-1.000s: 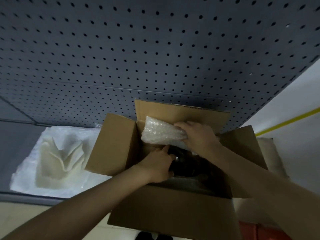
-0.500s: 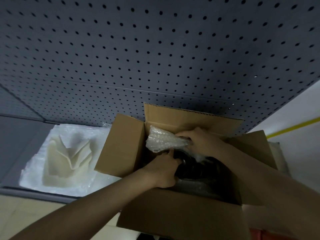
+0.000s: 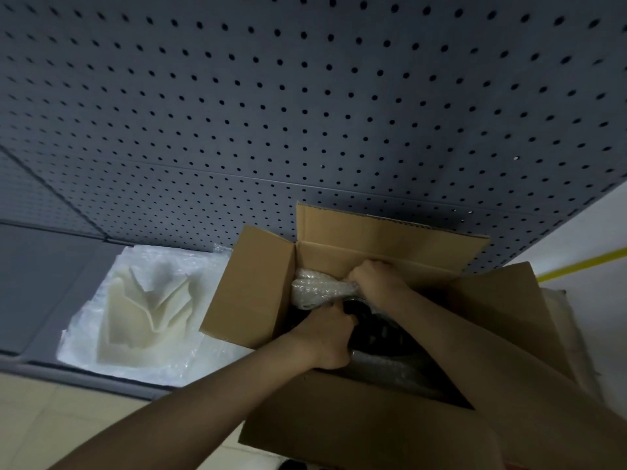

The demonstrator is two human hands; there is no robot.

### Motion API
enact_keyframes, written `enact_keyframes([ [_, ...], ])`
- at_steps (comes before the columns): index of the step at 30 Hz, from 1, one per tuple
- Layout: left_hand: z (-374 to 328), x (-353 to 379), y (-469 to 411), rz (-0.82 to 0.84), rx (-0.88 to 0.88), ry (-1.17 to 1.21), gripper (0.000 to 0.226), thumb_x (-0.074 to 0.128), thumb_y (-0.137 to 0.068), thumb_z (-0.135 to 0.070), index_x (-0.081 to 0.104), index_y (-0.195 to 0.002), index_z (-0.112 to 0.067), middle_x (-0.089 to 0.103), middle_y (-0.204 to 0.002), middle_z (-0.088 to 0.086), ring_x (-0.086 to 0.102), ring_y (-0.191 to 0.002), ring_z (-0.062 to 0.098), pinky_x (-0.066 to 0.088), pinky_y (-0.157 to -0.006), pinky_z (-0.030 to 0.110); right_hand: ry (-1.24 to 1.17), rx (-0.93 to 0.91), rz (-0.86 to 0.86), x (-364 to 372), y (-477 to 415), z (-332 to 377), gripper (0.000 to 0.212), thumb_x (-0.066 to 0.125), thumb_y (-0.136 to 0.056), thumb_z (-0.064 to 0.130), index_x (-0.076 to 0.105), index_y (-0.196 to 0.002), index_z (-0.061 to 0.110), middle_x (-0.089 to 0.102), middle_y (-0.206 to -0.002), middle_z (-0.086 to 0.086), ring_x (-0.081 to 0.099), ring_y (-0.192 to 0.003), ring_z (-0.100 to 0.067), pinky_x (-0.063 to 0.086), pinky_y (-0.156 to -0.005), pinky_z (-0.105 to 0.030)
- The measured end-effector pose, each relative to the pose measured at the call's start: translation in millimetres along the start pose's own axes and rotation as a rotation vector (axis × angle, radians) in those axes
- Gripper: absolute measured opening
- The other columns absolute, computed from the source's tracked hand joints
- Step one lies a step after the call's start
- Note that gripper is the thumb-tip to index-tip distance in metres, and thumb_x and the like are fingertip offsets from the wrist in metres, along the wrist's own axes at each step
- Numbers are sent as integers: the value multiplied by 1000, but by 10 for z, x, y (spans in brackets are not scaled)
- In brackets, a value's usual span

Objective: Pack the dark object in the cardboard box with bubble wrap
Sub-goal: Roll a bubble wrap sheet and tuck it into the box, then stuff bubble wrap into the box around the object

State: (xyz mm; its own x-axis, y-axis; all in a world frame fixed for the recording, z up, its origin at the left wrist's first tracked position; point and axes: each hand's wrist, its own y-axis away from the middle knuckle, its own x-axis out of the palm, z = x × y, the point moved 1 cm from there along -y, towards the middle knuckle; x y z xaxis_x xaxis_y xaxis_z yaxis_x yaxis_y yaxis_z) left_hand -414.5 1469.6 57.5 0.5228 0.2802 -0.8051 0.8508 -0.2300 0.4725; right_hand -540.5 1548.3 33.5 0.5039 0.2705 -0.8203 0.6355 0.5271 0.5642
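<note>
The left hand (image 3: 325, 337) is curled round the near-left edge of the dark object (image 3: 380, 334), which sits low inside the cardboard box (image 3: 356, 422). Its length seems to run from 10 to 4 o'clock beneath both forearms. At 1 o'clock from that hand, the right hand (image 3: 376, 279) is fisted on a wad of bubble wrap (image 3: 317, 288) against the far wall. The wad sits at 11 o'clock of the object, touching it. I judge the right hand better placed to press it down. White packing (image 3: 149, 310) lies outside at 9 o'clock.

In the open cardboard box (image 3: 339, 429), bubble wrap (image 3: 315, 290) fills the far left corner and the dark object (image 3: 380, 330) the middle. A pegboard wall (image 3: 305, 96) stands just behind.
</note>
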Motion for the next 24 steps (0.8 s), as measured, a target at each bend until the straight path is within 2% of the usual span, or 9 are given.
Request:
enact_keyframes([
  [2,-43,8,11,6,-5,-26,46,58,-88,-16,51,-133,-9,52,-128,17,53,-114,30,49,-97,39,75,-3,-22,2,35,31,14,62,-83,17,70,-94,15,71,-97,-7,65,-84,-21,50,-69,-27],
  [4,-78,14,22,-1,-2,-43,46,59,-88,-16,50,-133,-7,55,-125,17,55,-112,29,50,-95,39,207,-84,-57,14,125,16,28,65,-82,17,64,-109,18,70,-100,-8,66,-86,-22,44,-64,-26],
  [6,-101,33,27,-9,3,-47,47,61,-88,-18,50,-133,-7,57,-123,17,57,-110,29,50,-93,39,278,-181,-120,88,248,-55,47,60,-85,14,49,-130,21,67,-109,-9,66,-92,-25,45,-66,-28],
  [9,-137,58,51,-20,6,-88,51,60,-89,-19,46,-136,-7,51,-132,18,51,-119,32,46,-100,40,125,-244,-193,155,435,-174,62,53,-88,8,32,-145,22,59,-126,-8,62,-102,-25,54,-80,-33],
  [12,-143,89,31,-8,-2,-94,58,59,-89,-18,38,-143,-10,40,-140,21,41,-127,36,40,-106,43,143,-249,-241,79,609,-243,60,64,-82,12,44,-138,19,49,-141,-1,52,-121,-22,47,-98,-33],
  [14,-106,70,21,-8,-1,-25,58,59,-89,-17,38,-143,-12,44,-139,18,45,-125,34,42,-105,42,182,-201,-291,15,720,-261,44,70,-78,18,57,-120,19,60,-126,-1,57,-111,-19,50,-89,-30],
  [16,-46,-9,34,-20,-12,135,56,59,-89,-17,42,-142,-15,51,-138,12,51,-124,29,44,-104,38,174,-160,-326,-35,851,-284,24,65,-83,22,62,-106,20,68,-111,0,63,-98,-17,53,-79,-29],
  [22,99,-175,248,-190,-103,393,43,59,-92,-20,51,-134,-23,60,-132,4,58,-117,18,48,-100,31,54,-248,-445,-105,1106,-202,25,49,-92,15,68,-108,19,71,-99,1,64,-86,-16,45,-67,-26],
  [24,171,-242,419,-293,-93,420,34,58,-92,-19,59,-125,-24,65,-123,0,62,-108,12,52,-94,30,-31,-303,-519,-122,1137,-65,20,51,-92,15,68,-101,18,69,-91,2,64,-79,-16,50,-64,-29],
])
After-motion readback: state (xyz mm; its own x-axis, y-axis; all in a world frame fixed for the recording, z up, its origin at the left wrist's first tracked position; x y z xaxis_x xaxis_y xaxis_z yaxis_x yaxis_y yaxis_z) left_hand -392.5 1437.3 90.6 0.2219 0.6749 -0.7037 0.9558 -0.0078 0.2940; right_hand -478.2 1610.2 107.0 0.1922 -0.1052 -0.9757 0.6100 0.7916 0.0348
